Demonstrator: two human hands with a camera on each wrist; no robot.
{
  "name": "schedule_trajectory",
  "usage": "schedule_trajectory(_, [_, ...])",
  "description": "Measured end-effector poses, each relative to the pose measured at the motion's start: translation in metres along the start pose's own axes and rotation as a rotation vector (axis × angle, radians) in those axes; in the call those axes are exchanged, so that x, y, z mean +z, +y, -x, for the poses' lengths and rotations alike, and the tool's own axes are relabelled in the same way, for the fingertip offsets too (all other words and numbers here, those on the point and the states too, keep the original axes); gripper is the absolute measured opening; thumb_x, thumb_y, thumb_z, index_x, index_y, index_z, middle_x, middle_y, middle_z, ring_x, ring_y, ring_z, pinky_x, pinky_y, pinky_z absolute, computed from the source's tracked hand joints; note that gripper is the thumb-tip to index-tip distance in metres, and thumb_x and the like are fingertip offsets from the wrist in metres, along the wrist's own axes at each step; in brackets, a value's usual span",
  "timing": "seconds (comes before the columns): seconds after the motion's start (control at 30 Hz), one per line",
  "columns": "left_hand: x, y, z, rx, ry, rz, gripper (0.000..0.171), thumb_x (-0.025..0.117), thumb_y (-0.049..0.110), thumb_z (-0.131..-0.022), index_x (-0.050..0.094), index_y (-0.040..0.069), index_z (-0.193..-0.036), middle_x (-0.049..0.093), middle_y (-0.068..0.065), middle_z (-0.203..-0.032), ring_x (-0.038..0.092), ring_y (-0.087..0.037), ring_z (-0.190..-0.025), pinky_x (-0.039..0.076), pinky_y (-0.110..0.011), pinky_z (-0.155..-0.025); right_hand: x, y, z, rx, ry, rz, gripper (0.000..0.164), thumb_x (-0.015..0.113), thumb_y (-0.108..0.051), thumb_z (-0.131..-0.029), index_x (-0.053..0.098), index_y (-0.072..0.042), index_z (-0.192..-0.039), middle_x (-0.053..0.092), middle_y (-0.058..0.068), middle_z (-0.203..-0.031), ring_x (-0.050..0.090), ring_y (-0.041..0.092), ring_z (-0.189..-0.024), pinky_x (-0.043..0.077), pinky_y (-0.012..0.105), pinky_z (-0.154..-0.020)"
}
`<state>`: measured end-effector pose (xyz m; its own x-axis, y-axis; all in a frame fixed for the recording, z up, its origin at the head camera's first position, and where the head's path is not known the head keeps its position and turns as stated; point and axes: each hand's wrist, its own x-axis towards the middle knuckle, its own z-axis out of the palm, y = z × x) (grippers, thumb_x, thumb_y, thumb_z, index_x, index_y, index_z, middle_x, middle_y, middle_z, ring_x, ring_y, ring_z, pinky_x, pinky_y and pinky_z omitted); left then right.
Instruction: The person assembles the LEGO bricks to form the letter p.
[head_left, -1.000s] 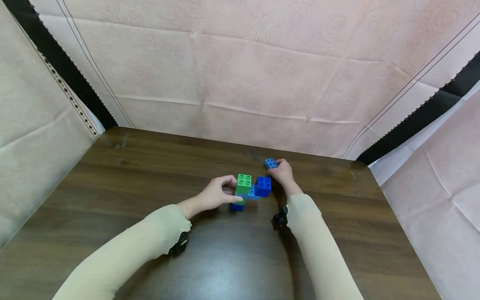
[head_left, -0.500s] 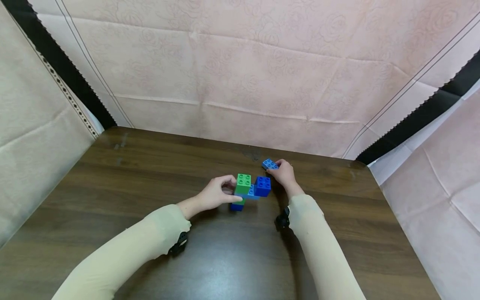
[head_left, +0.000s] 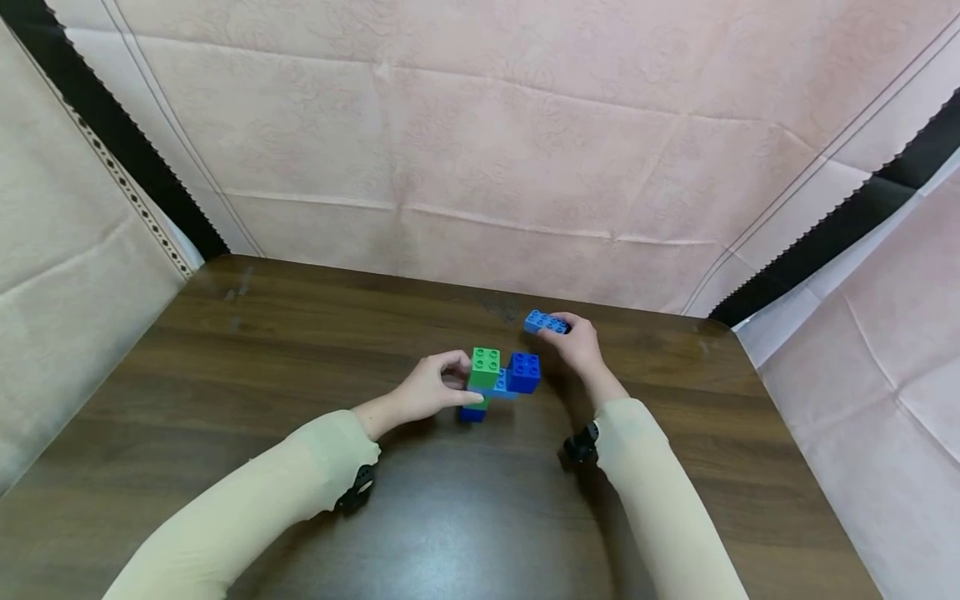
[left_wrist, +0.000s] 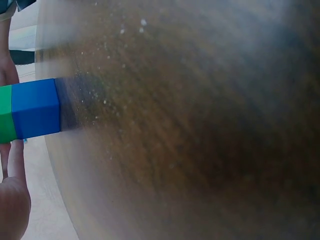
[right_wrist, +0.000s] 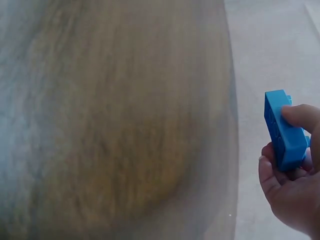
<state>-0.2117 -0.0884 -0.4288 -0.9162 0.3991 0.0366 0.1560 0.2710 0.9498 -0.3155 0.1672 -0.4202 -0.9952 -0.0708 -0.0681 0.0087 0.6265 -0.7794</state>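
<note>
A joined stack of toy building bricks stands at the middle of the table, and my left hand (head_left: 423, 389) holds it from the left between thumb and fingers. Its top left is a green brick (head_left: 484, 367); a dark blue brick (head_left: 524, 372) sits at its right end. Both rest on a light blue brick (head_left: 501, 386), with green and dark blue at the foot (head_left: 472, 414). In the left wrist view that lowest blue brick (left_wrist: 37, 108) shows large. Behind and to the right, my right hand (head_left: 581, 346) pinches a long light blue brick (head_left: 546, 322), seen from its side in the right wrist view.
The brown wooden table (head_left: 300, 333) runs back to a pale patterned cloth (head_left: 510, 167). Cloth also hangs at the left and right, with black strips at the corners. A dark wrist camera (head_left: 581, 445) is worn at each sleeve.
My right hand has shifted slightly right, and the long light blue brick has turned so more of its length shows. The left hand and the stack stay nearly where they were.
</note>
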Motion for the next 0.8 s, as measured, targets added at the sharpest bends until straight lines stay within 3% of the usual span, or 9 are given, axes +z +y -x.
schedule_trajectory(0.67, [0.000,0.002,-0.001,0.030,0.003,-0.010,0.029,0.073,0.016,-0.081,0.056,0.006,-0.103,0.061,-0.011,-0.105,0.059,-0.020,-0.100,0.052,-0.035,-0.091,-0.021,-0.030,0.028,-0.093,-0.018,-0.082,0.042,0.066,-0.025,-0.087,0.057,-0.009,-0.125,0.056,0.016,-0.123,0.052,0.024,-0.099,0.048,0.030,-0.084])
schedule_trajectory(0.8, [-0.001,0.021,0.008,0.020,0.004,-0.016,0.027,0.072,0.011,-0.082,0.056,0.003,-0.102,0.060,-0.013,-0.106,0.058,-0.022,-0.101,0.052,-0.037,-0.091,-0.024,-0.036,0.035,-0.111,-0.025,-0.077,0.043,0.067,-0.025,-0.087,0.057,-0.009,-0.125,0.057,0.017,-0.121,0.052,0.023,-0.097,0.047,0.025,-0.079])
